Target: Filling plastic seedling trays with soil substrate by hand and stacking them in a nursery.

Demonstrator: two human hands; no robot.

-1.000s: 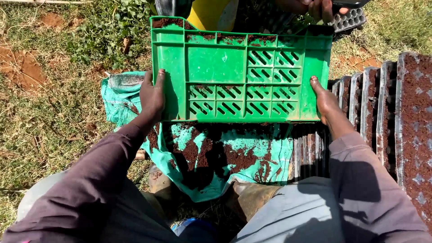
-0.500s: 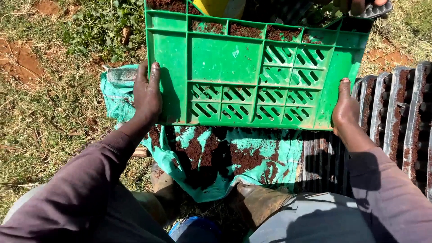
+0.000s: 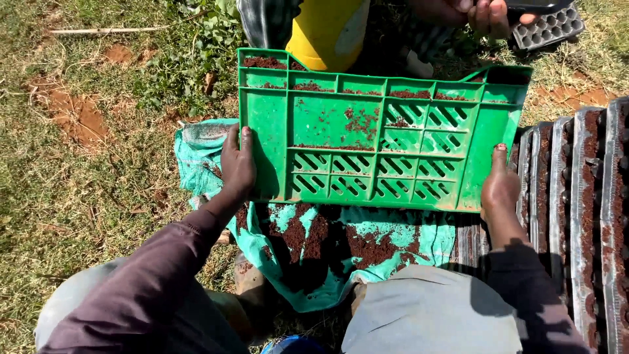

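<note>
I hold a green plastic crate (image 3: 373, 131) by both ends, tipped so its near slatted wall faces up, with crumbs of dark brown soil stuck on the wall and ribs. My left hand (image 3: 237, 167) grips the crate's left end. My right hand (image 3: 499, 187) grips its right end. Below the crate a teal cloth (image 3: 314, 249) lies on the ground with a dark heap of soil (image 3: 308, 236) on it.
Black seedling trays (image 3: 583, 216) filled with soil lie in rows at the right. Another person in a yellow garment (image 3: 327, 29) stands beyond the crate, their hand (image 3: 488, 13) holding an empty black cell tray (image 3: 550, 26). Grass with bare earth patches (image 3: 78, 118) spreads left.
The crate has tilted further toward me and shifted a little to the right in view; both hands kept their grip on its ends, and loose soil now shows on its wall.
</note>
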